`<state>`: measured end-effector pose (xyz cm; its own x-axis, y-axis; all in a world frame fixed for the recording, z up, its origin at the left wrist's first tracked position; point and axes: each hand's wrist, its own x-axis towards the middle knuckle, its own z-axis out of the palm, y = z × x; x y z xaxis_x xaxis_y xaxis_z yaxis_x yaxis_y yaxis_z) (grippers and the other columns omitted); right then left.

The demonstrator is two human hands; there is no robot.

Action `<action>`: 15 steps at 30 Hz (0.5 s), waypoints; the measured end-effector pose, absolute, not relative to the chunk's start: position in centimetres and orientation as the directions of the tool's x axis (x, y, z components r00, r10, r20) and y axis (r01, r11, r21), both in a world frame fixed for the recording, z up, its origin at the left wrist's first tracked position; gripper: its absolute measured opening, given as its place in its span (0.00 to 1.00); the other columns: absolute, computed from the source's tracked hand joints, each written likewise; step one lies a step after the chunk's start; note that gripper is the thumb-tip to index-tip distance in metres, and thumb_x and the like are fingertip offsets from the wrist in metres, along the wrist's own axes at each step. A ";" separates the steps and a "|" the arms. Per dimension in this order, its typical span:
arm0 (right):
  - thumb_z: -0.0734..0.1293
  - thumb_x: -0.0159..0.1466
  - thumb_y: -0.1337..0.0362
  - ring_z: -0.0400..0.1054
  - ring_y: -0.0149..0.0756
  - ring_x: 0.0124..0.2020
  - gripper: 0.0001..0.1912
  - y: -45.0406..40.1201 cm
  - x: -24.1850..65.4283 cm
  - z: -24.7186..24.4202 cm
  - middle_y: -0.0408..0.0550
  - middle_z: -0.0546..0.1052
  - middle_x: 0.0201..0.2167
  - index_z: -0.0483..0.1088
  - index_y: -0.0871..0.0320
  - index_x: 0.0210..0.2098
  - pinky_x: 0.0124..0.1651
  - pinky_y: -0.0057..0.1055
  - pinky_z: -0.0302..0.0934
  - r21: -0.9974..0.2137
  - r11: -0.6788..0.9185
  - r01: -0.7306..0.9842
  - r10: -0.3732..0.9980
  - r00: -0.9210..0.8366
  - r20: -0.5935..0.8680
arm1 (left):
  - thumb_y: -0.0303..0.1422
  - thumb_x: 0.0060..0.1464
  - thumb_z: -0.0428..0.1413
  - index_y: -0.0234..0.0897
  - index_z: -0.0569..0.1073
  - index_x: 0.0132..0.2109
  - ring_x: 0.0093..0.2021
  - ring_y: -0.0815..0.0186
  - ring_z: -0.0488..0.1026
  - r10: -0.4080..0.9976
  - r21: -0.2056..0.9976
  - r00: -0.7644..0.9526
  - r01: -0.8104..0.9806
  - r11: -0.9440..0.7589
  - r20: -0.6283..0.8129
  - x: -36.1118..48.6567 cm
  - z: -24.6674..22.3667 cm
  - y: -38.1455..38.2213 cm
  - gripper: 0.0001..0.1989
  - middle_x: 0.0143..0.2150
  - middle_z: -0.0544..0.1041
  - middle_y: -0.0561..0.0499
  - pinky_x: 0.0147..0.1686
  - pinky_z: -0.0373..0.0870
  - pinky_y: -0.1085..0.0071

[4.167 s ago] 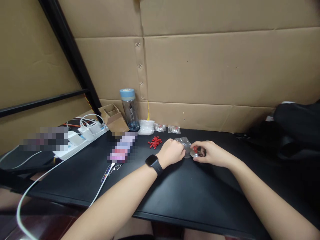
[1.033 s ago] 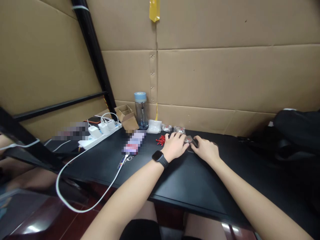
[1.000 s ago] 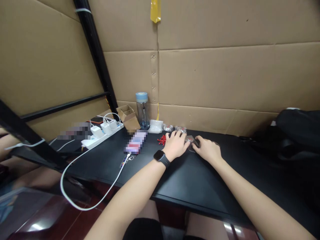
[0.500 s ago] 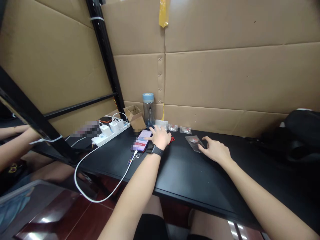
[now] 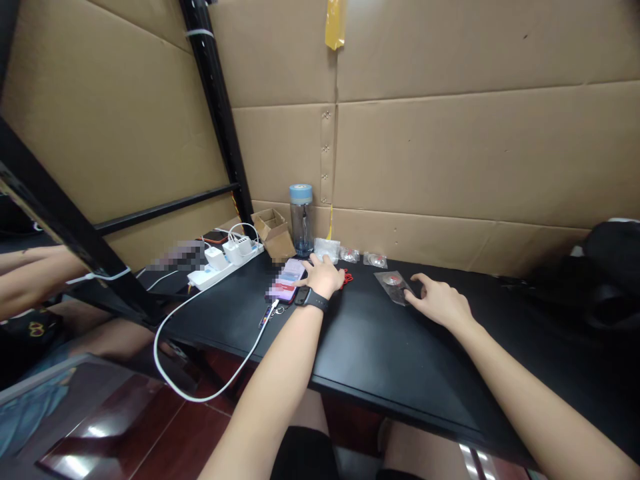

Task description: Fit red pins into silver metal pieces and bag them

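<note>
My left hand [image 5: 323, 275], with a dark watch on its wrist, rests fingers apart on the black table [image 5: 370, 353], at the right edge of a lit phone [image 5: 287, 279]. Red cord [image 5: 347, 277] shows just right of this hand. My right hand [image 5: 440, 300] is open, thumb and forefinger apart, beside a clear packet [image 5: 393, 287] with a small round item inside. Its thumb is at the packet's right edge. Behind, near the wall, lie two small clear packets [image 5: 349, 255] [image 5: 375, 260] and a whitish packet [image 5: 327, 249].
A bottle with a blue lid [image 5: 302, 220], an open cardboard box [image 5: 273, 235] and a white power strip [image 5: 225, 263] stand at the back left. A white cable [image 5: 200, 399] loops over the front edge. Another person's arm [image 5: 40, 273] is far left; a dark bag [image 5: 610, 273] sits right.
The view has shifted slightly, moving most things a little to the right in the picture. Both hands keep nearly the same places and poses on the table.
</note>
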<state>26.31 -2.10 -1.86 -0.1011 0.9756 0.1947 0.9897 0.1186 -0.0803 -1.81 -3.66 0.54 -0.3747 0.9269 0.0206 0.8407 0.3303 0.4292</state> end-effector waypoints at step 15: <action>0.55 0.67 0.40 0.76 0.53 0.37 0.28 -2.6 26.3 -1.1 0.52 0.81 0.39 0.69 0.46 0.57 0.37 0.40 0.63 -0.102 0.150 0.983 0.973 -0.129 0.192 | 0.47 0.58 0.53 0.38 0.66 0.60 0.64 0.37 0.53 0.925 0.418 -0.366 0.859 0.295 0.099 -0.5 0.7 -4.2 0.27 0.67 0.57 0.32 0.52 0.61 0.30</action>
